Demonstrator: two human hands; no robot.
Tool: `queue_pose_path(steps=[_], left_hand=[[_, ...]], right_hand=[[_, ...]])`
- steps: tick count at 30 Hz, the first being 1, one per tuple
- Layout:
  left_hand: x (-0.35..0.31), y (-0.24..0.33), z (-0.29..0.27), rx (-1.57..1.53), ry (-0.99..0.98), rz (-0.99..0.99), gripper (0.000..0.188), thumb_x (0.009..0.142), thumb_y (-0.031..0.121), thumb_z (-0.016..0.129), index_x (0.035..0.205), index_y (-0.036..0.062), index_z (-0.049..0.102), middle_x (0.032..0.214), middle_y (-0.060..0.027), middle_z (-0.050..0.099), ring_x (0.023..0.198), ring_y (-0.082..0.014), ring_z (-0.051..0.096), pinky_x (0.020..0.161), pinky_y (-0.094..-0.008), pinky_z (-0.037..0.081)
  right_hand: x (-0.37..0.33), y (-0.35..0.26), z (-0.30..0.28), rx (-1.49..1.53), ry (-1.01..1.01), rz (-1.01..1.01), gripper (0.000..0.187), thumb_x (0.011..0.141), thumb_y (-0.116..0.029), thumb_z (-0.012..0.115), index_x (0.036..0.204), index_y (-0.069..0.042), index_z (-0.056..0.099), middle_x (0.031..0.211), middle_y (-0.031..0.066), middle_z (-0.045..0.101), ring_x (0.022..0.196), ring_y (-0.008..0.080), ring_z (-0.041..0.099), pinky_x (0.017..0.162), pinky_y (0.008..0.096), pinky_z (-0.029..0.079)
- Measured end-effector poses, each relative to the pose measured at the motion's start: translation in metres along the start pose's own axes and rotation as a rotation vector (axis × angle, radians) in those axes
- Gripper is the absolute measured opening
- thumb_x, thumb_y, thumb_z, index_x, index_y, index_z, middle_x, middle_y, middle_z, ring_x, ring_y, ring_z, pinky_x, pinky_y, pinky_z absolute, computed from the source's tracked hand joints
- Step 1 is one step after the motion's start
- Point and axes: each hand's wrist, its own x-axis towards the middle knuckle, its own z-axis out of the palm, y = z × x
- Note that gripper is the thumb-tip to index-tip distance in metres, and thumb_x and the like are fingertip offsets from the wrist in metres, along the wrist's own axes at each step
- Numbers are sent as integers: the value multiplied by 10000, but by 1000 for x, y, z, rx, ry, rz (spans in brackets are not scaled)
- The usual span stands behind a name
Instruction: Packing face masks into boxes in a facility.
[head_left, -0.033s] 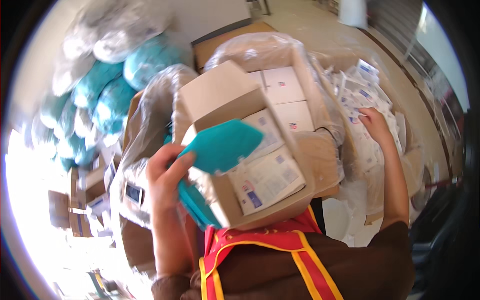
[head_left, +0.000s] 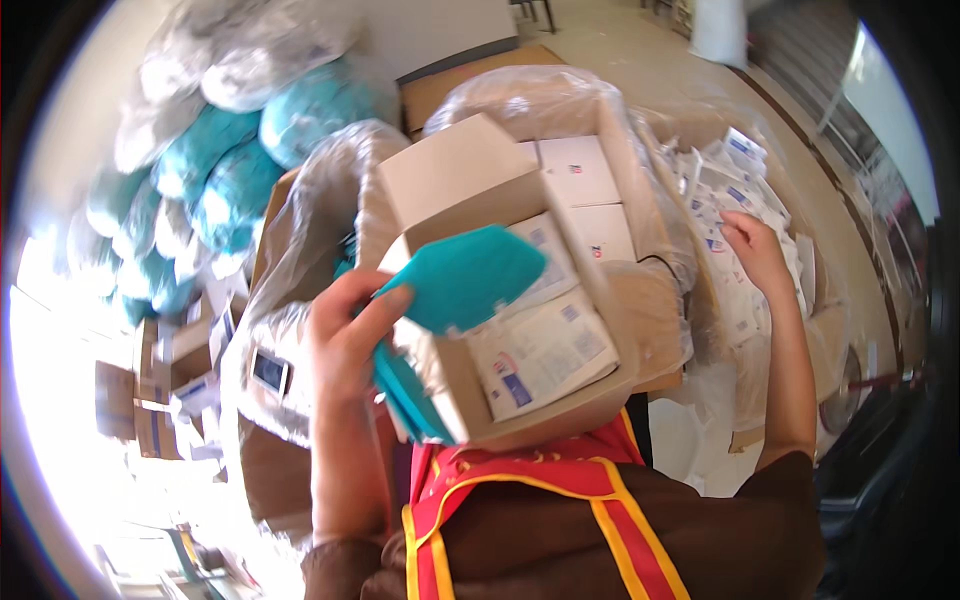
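My left hand is closed on a teal folded face mask with small pale bits along its lower edge. More teal material hangs below that hand, beside an upright open carton. Inside the carton lie flat white printed packets, partly covered by the mask. Over at the right, my right hand is at a loose heap of white packets in a plastic-lined box. Its fingers are bent inward; whatever lies between them is too small to make out.
White printed boxes sit in a large plastic-lined carton beyond the open one. A phone rests on clear plastic at the left. Stuffed teal bags and brown cartons are piled farther left.
The whole view has shifted slightly, so things appear a little farther right. My left hand still holds the teal mask above the carton; my right hand stays at the packet heap, its fingers more bent.
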Motion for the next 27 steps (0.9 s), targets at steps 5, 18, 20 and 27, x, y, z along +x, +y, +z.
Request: queue_pose_path(steps=[5,18,20,27], left_hand=[[-23,1,-16,-268,-119,65,159,861,122,712,949,-10,690,763,9,631,697,-44,539,620,-193,402],[-21,-42,-34,-758,299,-11,448,933,447,627,866,6,661,767,-96,652,618,-148,598,593,-269,501],[-21,-49,-34,-688,210,29,456,926,479,625,798,41,644,700,-99,648,622,-151,614,615,-265,512],[-23,-69,-78,-815,367,40,471,946,419,619,591,163,445,526,7,441,461,-105,418,452,-263,353]], right_hand=[[-52,-220,49,478,-157,-550,491,933,-162,634,1390,-47,495,1258,128,604,1082,162,597,901,298,486],[-121,-334,147,319,-244,-788,185,867,-52,667,1048,-50,630,771,152,672,688,312,683,621,331,523],[-122,-340,146,303,-302,-818,216,869,-69,675,1081,-52,635,825,168,678,745,328,683,656,339,527],[-65,-324,125,135,-550,-654,272,893,-168,680,1111,-9,647,897,139,682,793,209,660,739,287,514]])
